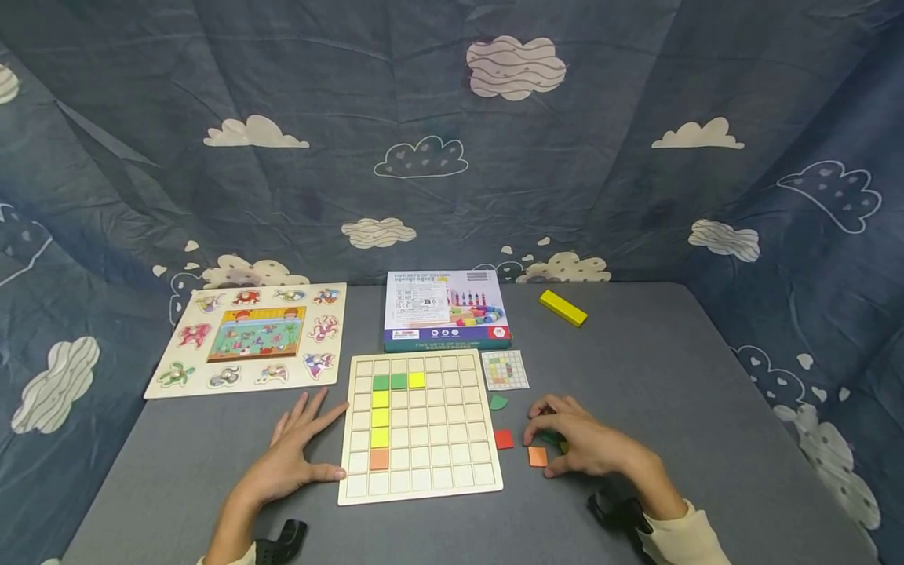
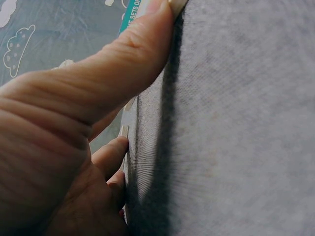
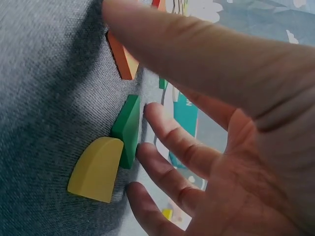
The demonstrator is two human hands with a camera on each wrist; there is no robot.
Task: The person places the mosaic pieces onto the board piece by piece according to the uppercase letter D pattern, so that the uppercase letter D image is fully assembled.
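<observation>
A pale wooden grid board (image 1: 438, 439) lies in the middle of the table, with green, yellow and orange square tiles in some cells. My left hand (image 1: 293, 447) is spread along its left side, thumb and index finger at the edge. Beyond the board's right side, my right hand (image 1: 589, 439) arches low over loose pieces. An orange square tile (image 1: 537, 457) lies flat by its thumb and index finger. Under its palm are a green tile (image 3: 128, 130) and a yellow round-edged piece (image 3: 96, 169). A red square tile (image 1: 504, 439) and a green quarter-round (image 1: 498, 402) lie beside the board.
A small printed pattern card (image 1: 504, 370) lies at the board's upper right corner. Behind the board sits a flat game box (image 1: 446, 310). To the left is a sea-animal puzzle board (image 1: 187, 377), and a yellow bar (image 1: 563, 308) lies far right. A cloud-printed cloth (image 1: 600, 196) hangs behind.
</observation>
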